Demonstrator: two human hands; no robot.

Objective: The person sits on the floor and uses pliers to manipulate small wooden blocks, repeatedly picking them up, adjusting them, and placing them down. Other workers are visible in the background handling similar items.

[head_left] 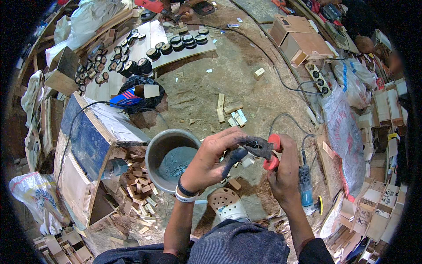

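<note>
With right hand (286,171), gripping red-handled pliers (265,151) above the floor (263,108), left of a grinder (305,181); with left hand (214,156), curling fingers by their jaws, too dark to tell whether holding anything.

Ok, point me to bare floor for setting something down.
The dusty floor is mostly bare between the black-rimmed discs and the wood blocks, and right of those blocks, short of the power strip. It is crowded left of the grey bucket, where wood offcuts are heaped.
</note>
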